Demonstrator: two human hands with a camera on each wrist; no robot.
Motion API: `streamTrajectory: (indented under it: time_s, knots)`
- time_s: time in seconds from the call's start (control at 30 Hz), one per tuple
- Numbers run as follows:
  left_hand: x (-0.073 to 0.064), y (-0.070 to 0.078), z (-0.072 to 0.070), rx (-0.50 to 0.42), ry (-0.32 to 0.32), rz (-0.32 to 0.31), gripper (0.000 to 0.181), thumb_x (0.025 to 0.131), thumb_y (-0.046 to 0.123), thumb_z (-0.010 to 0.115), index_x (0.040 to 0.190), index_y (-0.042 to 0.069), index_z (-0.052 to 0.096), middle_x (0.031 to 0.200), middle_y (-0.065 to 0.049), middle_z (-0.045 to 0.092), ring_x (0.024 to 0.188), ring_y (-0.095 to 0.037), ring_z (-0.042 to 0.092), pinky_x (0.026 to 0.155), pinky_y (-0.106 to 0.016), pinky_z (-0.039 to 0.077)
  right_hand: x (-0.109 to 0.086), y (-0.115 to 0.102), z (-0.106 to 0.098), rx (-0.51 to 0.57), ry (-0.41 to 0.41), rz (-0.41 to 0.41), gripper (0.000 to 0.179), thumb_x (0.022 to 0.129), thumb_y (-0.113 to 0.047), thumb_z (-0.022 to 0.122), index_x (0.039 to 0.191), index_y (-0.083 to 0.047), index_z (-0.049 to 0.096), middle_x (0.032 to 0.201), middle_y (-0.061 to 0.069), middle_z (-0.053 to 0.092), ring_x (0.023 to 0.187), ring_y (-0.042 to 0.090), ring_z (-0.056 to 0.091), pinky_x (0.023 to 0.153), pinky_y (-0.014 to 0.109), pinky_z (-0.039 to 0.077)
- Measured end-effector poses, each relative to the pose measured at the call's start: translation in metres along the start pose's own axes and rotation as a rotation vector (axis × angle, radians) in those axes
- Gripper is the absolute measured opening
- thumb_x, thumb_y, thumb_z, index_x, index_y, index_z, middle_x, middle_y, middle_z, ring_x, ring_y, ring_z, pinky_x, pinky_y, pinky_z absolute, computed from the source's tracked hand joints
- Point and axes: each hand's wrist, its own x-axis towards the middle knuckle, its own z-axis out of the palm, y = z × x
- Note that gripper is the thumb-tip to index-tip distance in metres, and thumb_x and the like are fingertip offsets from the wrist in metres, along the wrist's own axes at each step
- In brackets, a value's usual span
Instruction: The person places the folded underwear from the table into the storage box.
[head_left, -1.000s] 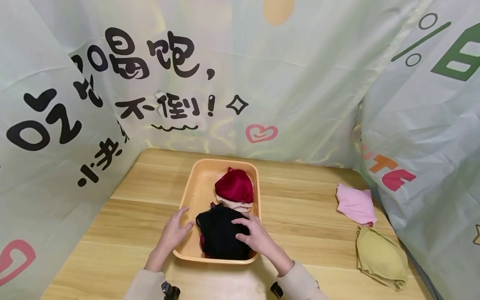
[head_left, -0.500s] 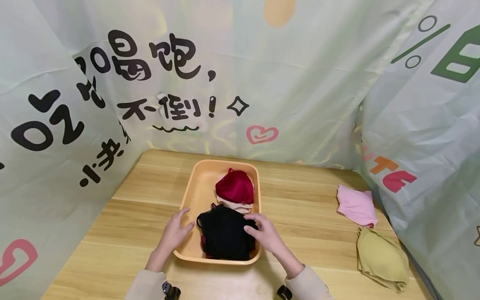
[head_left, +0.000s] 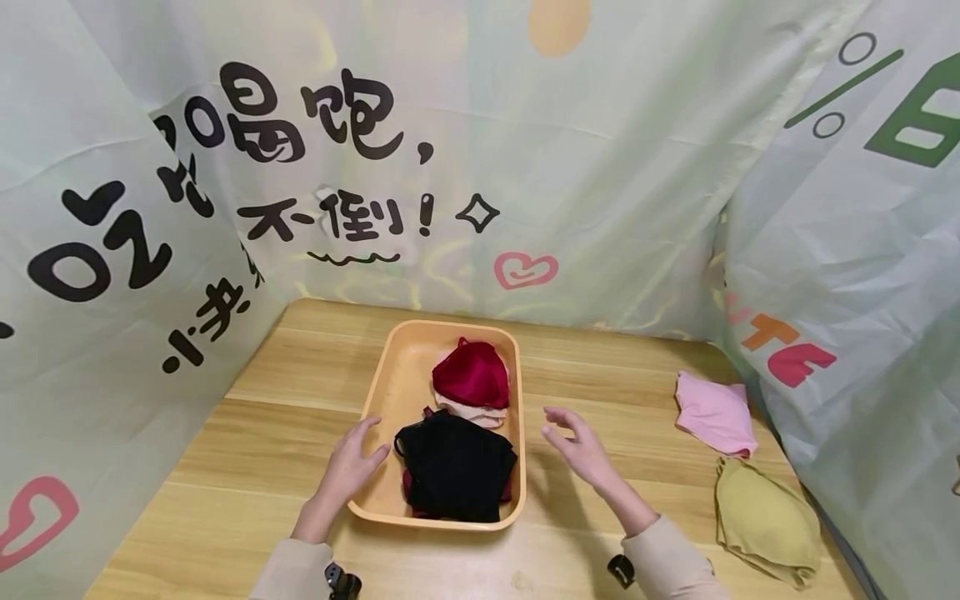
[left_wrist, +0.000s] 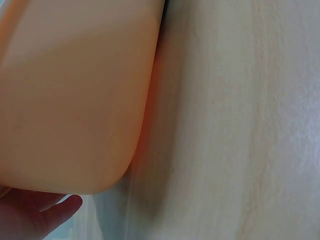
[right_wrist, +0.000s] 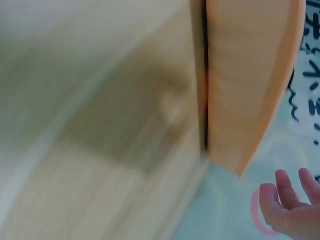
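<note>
On the surface (head_left: 615, 392), an orange tray (head_left: 401, 375) holds a black garment (head_left: 455, 468). The left hand (head_left: 352, 460), fingers parted, sits at the tray's left rim, contact unclear, the garment to its right; the right hand (head_left: 583, 450) hangs just outside the right rim, fingers relaxed, holding nothing, the garment to its left.

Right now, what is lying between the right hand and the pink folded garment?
Only bare wooden tabletop lies between the right hand and the pink folded garment, as the head view shows. The right wrist view does not show the garment.
</note>
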Motion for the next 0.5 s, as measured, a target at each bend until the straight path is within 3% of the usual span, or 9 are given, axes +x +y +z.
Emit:
streamTrajectory:
  time_s: [0.37, 0.5]
  knots:
    - [0.000, 0.001, 0.001, -0.010, -0.020, -0.014, 0.050, 0.082, 0.012, 0.064, 0.127, -0.003, 0.046, 0.130, -0.026, 0.046, 0.118, -0.045, 0.043, 0.096, -0.056, 0.036, 0.003, 0.020, -0.060, -0.147, -0.014, 0.039, 0.038, 0.091, -0.016, 0.054, 0.120, 0.009, 0.051, 0.120, 0.029, 0.051, 0.112, 0.042, 0.044, 0.091, 0.052, 0.040]
    - [0.000, 0.001, 0.002, 0.004, -0.018, -0.017, 0.050, 0.082, 0.012, 0.064, 0.127, -0.003, 0.046, 0.131, -0.025, 0.046, 0.118, -0.045, 0.043, 0.097, -0.056, 0.036, 0.001, 0.030, -0.074, -0.154, -0.023, 0.081, 0.040, 0.092, -0.017, 0.052, 0.121, 0.010, 0.049, 0.120, 0.031, 0.051, 0.112, 0.044, 0.043, 0.092, 0.053, 0.040]
